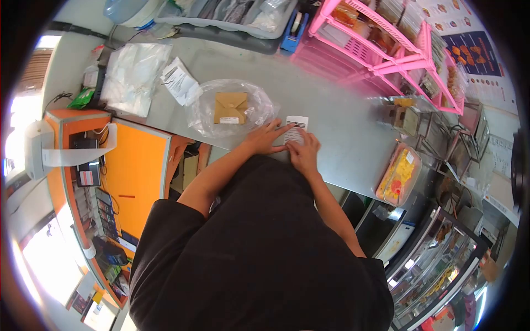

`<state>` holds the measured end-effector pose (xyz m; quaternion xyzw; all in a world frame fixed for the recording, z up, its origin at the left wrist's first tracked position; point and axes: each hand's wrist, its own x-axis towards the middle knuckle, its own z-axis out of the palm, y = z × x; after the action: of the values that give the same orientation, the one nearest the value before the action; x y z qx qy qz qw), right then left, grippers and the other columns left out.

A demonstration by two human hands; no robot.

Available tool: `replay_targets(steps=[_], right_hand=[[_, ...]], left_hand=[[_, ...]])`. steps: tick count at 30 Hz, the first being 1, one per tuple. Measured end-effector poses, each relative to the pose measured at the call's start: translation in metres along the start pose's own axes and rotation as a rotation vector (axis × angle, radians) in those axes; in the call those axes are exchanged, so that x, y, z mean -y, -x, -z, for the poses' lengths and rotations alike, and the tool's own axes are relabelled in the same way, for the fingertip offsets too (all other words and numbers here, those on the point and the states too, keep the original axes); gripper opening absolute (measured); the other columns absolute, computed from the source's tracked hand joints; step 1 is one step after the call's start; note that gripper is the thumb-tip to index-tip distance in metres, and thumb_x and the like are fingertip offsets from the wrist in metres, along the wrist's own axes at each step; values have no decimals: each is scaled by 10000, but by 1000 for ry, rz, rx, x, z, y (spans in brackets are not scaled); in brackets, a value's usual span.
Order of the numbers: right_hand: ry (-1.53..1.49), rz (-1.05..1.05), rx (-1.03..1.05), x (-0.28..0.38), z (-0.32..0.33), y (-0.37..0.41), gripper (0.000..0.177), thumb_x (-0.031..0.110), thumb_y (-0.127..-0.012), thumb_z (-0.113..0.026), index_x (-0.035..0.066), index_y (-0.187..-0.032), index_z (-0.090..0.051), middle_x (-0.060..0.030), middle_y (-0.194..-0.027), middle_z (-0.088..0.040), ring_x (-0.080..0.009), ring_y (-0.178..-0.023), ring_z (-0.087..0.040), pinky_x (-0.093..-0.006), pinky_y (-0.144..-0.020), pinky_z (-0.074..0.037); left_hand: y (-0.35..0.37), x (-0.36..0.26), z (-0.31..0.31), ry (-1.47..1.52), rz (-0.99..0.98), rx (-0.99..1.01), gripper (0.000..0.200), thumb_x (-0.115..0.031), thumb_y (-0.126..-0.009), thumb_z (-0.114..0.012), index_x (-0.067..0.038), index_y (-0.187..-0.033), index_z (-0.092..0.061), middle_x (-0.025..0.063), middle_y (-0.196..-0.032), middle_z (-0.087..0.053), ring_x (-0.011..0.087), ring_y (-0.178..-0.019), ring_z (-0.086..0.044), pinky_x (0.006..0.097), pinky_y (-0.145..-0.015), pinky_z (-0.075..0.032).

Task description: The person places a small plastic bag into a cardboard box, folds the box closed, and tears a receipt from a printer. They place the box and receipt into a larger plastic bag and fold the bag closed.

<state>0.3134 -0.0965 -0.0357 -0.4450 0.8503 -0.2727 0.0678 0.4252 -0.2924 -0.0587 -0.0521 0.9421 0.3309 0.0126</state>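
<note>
A small white printed receipt point(298, 121) lies on the metal counter in front of my body. My left hand point(266, 138) rests at its left side, fingers spread, the index fingertip on the paper. On the receipt's lower right, my right hand point(305, 151) has bent fingers, with thumb and fingertips pressed together at the paper; its lower edge is partly hidden by both hands. Just left of my left hand, a clear plastic bag point(202, 118) lies spread out. On that bag is a brown folded paper packet point(231, 105) with a white label.
Another printed slip point(180, 83) and a stack of white bags point(135, 77) lie to the left. A grey divided tray point(232, 25), a blue tape dispenser point(294, 34) and a pink rack point(375, 44) stand behind. A clear container of yellow food point(400, 175) sits at the right edge.
</note>
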Motion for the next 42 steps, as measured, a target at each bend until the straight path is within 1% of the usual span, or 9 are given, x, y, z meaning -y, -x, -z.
replay_targets(steps=[7, 11, 15, 18, 21, 24, 27, 34, 42], right_hand=[[-23, -127, -238, -40, 8, -32, 351, 274, -854, -793, 172, -1185, -735, -152, -1444, -524, -402, -1336, -442, -574, -1111, -321], [84, -76, -52, -10, 17, -46, 563, 328, -834, -824, 159, -1339, -640, -196, -1474, -453, -415, -1351, -405, -566, -1104, -338], [18, 1, 44, -27, -5, -41, 430, 285, -824, -827, 87, -1168, -662, -222, -1501, -422, -452, -1360, -390, -572, -1101, -350], [-77, 72, 86, -33, -8, -39, 345, 200, -842, -816, 56, -1110, -653, -210, -1348, -565, -369, -1242, -540, -497, -1033, -444], [-618, -327, 287, -29, 10, -50, 291, 133, -878, -799, 29, -1102, -646, -133, -1101, -678, -237, -1024, -643, -393, -904, -522], [-736, -277, 233, 5, 49, -76, 283, 105, -917, -782, 17, -1144, -638, -24, -963, -665, -119, -900, -618, -294, -823, -521], [-931, -243, 225, 70, 96, -123, 280, 122, -924, -798, 1, -1123, -643, -36, -1008, -694, -113, -915, -634, -289, -831, -530], [-804, 126, 322, 214, 77, -243, 271, 235, -961, -785, -18, -915, -699, 36, -776, -606, -49, -725, -508, -251, -624, -410], [-538, 447, 442, 343, -77, -344, 336, 303, -905, -795, -21, -861, -718, -161, -656, -594, -191, -549, -517, -362, -550, -409]], left_hand=[[-4, -6, 6, 22, 22, 21, 955, -534, -853, -780, -261, -1643, -317, 186, -1410, -500, 424, -1274, -547, 516, -1077, -481], [-3, -22, 12, 37, 127, -17, 1081, -454, -770, -863, -147, -1633, -289, 189, -1413, -500, 429, -1293, -536, 523, -1076, -474], [-6, -38, 9, -58, 245, 4, 1135, -449, -730, -886, -69, -1605, -272, 198, -1404, -507, 419, -1324, -517, 537, -1088, -459], [-7, -48, 0, -57, 313, -47, 1116, -417, -714, -895, -86, -1590, -289, 198, -1427, -491, 425, -1352, -492, 553, -1097, -446], [-6, -55, -1, 111, 375, -29, 896, -389, -737, -892, -74, -1475, -493, 214, -1331, -556, 408, -1268, -558, 506, -1052, -468], [-5, -49, 20, 586, 308, -48, 548, -367, -815, -868, -29, -1209, -692, 190, -1120, -658, 309, -1078, -653, 431, -917, -525], [16, -69, 93, 904, 269, -300, 362, -333, -891, -832, -5, -1023, -754, 140, -924, -702, 201, -876, -675, 355, -774, -536], [94, -24, 236, 818, 480, -671, 299, -265, -918, -826, 12, -1020, -778, 37, -751, -685, 115, -678, -607, 303, -655, -504], [154, 117, 252, 1068, 767, -1000, 278, -301, -951, -799, -31, -886, -785, -18, -682, -638, 58, -616, -532, 259, -581, -443]])
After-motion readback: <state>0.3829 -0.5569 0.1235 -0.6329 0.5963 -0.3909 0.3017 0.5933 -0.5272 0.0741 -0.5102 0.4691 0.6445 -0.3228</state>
